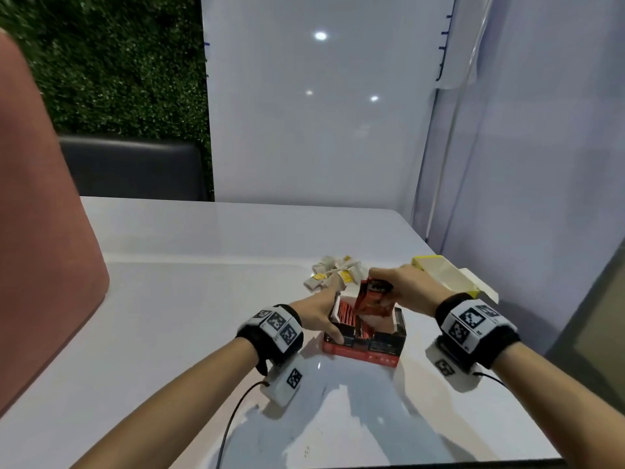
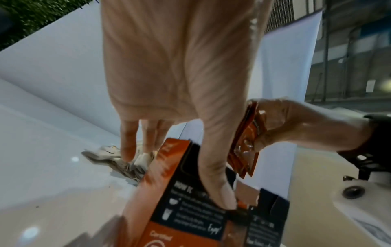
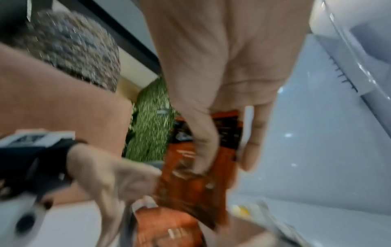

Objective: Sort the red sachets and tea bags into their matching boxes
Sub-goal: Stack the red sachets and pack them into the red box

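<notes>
An open red and black box stands on the white table, with several red sachets upright inside. My left hand grips the box's left side, thumb on its near face, fingers at the back flap. My right hand pinches a small stack of red sachets by the top, their lower ends just above the box opening. In the right wrist view the sachets hang blurred over the box. A pile of white tea bags lies behind the box.
An open yellow and white box lies on its side at the right, near the table's right edge. A dark chair back stands beyond the far edge. White panels wall off the back and right.
</notes>
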Tool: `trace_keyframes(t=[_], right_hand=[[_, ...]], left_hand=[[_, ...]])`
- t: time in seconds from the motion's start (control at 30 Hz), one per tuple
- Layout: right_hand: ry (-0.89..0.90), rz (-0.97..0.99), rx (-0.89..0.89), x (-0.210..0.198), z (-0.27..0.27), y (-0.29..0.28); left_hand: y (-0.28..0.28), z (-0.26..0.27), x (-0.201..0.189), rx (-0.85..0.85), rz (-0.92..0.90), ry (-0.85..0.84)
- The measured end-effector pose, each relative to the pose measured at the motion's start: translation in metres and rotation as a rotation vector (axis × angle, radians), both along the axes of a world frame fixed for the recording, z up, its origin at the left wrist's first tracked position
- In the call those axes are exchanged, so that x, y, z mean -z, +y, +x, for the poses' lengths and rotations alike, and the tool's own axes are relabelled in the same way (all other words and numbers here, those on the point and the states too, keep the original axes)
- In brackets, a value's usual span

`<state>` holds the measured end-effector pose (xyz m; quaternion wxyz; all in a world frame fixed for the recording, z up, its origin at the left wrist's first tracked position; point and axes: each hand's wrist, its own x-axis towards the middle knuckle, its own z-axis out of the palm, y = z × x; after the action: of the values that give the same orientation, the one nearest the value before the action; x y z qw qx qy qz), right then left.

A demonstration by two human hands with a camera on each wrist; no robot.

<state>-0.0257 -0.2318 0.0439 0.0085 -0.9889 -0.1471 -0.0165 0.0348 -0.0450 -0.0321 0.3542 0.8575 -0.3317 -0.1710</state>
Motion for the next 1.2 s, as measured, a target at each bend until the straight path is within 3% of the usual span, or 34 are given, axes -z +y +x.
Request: trace_keyframes(t=[0.17, 0.5, 0.63, 0.7, 0.8, 1.07, 1.2], right_hand=[[0.041, -0.101, -0.123, 0.016, 0.025, -0.013], [0.179, -0.568, -0.321, 0.039, 0.027, 0.008], [0.233, -0.545, -0.394, 0.053, 0.028, 0.008], [0.244, -0.365, -0.321, 0.057, 0.027, 0.010], [0.191, -0.189, -0.373, 0.059, 0.026, 0.020], [0.062, -0.172, -0.533, 0.065, 0.036, 0.038], [-0.020, 0.084, -0.482, 0.059, 0.044, 0.039]], left_hand=[[0.001, 0.008, 0.004, 0.001, 0.081, -0.040], [-0.001, 0.010, -0.006, 0.036, 0.228, -0.061], [0.004, 0.006, -0.002, 0.009, 0.147, -0.044], [0.009, 0.003, 0.001, -0.007, 0.106, -0.014], [0.015, 0.001, 0.004, -0.023, 0.085, 0.000], [0.047, -0.003, 0.008, -0.136, 0.138, 0.019], [0.065, -0.008, 0.008, -0.186, 0.124, 0.017]])
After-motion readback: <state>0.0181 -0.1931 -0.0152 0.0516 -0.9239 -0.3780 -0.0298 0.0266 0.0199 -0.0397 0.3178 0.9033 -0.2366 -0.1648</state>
